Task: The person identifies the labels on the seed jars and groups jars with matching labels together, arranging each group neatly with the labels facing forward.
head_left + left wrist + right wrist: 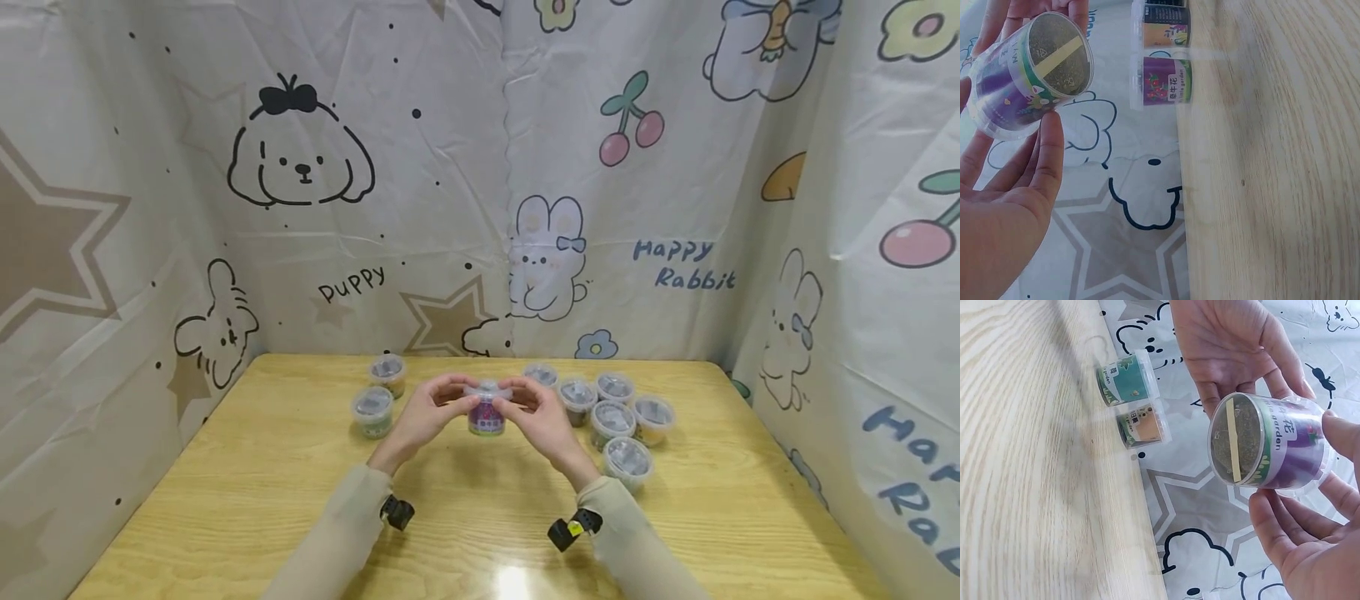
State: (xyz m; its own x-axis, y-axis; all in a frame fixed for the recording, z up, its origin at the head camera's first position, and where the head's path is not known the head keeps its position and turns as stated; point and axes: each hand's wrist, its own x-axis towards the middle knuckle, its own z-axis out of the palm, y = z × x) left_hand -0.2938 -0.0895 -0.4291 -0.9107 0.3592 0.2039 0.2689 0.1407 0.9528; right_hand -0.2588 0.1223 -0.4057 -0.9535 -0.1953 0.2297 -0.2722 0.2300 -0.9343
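Your wood-grain table [480, 487], boxed in by cartoon-print cloth [450, 92]
You've got it hanging pale and creased behind the table and down both sides, with a puppy face [302, 154], a brown star [37, 242] on your left, pink cherries [615, 150] and blue "Happy Rabbit" lettering [684, 265]. Bright glare spot [513, 582] on the wood at your end, too.

My head camera looks forward and down from farther back: the wooden table [480, 517] at 6 o'clock, the cartoon curtain [450, 150] at 12. My left wrist camera [399, 512] sits close and tipped sideways, so the table is at 3 o'clock. My right wrist camera [573, 530] is close too, table at 9. Both see the bottom of the purple "Little garden" tub [1022, 81] and both my hands [1313, 550].
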